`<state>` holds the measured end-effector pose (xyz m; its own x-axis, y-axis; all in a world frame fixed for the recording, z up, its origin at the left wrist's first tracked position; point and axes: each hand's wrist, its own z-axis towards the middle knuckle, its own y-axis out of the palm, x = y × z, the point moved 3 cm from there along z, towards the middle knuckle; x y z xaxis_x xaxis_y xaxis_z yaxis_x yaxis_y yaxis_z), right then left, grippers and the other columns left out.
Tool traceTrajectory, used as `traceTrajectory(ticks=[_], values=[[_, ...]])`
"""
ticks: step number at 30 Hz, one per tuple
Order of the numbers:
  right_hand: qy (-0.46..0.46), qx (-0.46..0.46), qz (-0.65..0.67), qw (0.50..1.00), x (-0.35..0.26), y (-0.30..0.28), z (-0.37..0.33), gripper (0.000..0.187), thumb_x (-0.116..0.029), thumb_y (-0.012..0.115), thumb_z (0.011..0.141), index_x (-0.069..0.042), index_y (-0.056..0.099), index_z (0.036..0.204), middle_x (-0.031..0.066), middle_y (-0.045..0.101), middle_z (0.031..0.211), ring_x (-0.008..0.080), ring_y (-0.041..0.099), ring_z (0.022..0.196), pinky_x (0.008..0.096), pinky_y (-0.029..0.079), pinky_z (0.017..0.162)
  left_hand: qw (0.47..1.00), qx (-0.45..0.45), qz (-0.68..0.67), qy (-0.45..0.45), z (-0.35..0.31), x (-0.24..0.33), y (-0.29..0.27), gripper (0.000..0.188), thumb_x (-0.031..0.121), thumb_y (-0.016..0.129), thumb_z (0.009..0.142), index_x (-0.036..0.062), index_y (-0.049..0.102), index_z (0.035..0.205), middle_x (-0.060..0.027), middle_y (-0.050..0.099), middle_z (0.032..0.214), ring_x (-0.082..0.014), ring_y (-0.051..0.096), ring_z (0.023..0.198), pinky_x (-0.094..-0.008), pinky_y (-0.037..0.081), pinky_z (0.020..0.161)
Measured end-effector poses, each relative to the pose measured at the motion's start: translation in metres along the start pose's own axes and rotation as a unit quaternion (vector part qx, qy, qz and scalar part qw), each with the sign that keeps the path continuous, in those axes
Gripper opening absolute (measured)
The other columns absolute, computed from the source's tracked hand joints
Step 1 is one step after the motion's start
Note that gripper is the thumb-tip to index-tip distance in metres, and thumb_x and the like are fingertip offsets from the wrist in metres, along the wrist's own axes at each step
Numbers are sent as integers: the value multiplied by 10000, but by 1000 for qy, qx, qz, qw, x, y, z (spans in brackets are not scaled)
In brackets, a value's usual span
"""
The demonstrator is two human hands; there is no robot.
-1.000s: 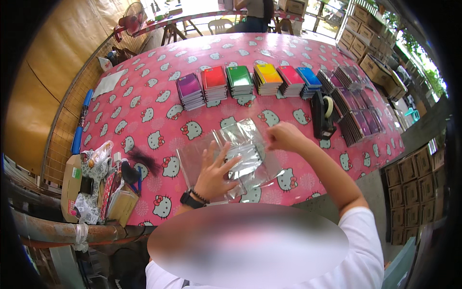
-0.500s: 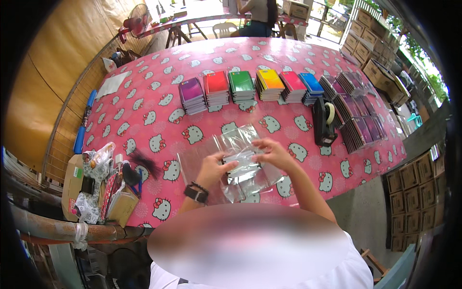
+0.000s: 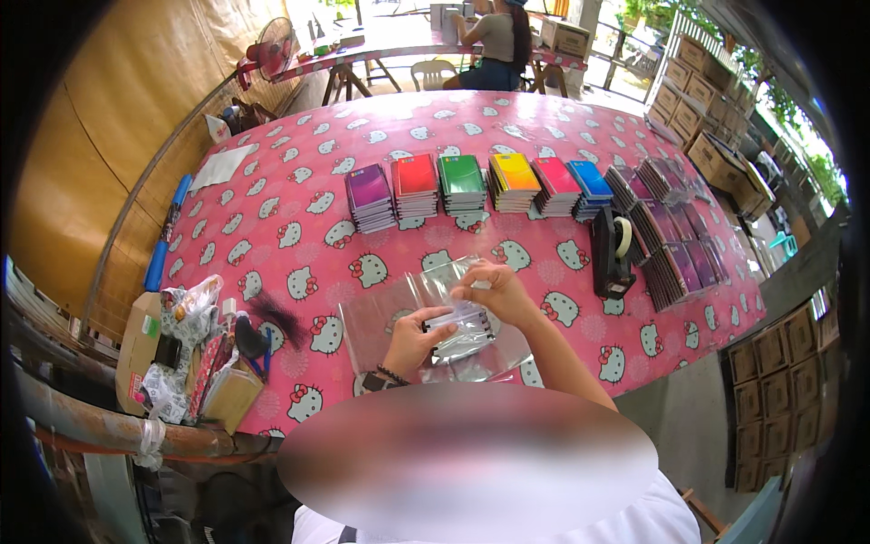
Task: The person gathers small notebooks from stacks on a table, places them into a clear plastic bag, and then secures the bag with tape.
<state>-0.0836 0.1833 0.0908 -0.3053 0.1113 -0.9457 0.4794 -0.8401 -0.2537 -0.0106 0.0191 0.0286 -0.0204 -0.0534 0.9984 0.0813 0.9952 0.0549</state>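
Clear plastic sheets or bags (image 3: pixel 367 319) lie spread on the table in front of me. On them is a small whitish bundle (image 3: pixel 467 334) with dark edges, under shiny plastic; its exact kind is hard to make out. My left hand (image 3: pixel 413 344) grips the bundle's left side, thumb on top. Just above the bundle my right hand (image 3: pixel 494 290) has thumb and fingers pinched on the clear plastic. Past my hands stand stacks of spiral notebooks in a row: purple (image 3: pixel 370 190), red (image 3: pixel 415 177), green (image 3: pixel 462 181), yellow (image 3: pixel 512 177), pink (image 3: pixel 555 181) and blue (image 3: pixel 591 186).
A black tape dispenser (image 3: pixel 612 263) stands right of my hands, beside plastic-wrapped purple notebook packs (image 3: pixel 675 240). At left are a cardboard box (image 3: pixel 136 354), scissors-like blue handles (image 3: pixel 263 363) and bagged items. A person (image 3: pixel 498 41) sits at a far table near a red fan (image 3: pixel 272 45).
My right hand has moved left, closer to my left hand, and its fingers have drawn together on the plastic. The whole view has shifted slightly, so the table appears lower.
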Motion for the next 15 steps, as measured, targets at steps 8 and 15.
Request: traceTrajectory(ticks=[8, 15], values=[[134, -85, -89, 983, 19, -5, -23, 376, -204, 778, 677, 0, 651, 965, 69, 661, 847, 117, 580, 781, 259, 467, 699, 972, 122, 82, 186, 3, 45, 0, 353, 152, 730, 749, -7, 617, 1042, -48, 634, 939, -98, 574, 852, -236, 462, 743], [-82, 11, -88, 993, -1, 13, -14, 139, -145, 704, 750, -39, 687, 839, 48, 659, 787, 140, 572, 772, 285, 455, 700, 997, -19, 69, -9, 1, 7, -2, 456, 148, 751, 735, -35, 579, 1114, -62, 612, 1012, -103, 566, 895, -243, 470, 771]])
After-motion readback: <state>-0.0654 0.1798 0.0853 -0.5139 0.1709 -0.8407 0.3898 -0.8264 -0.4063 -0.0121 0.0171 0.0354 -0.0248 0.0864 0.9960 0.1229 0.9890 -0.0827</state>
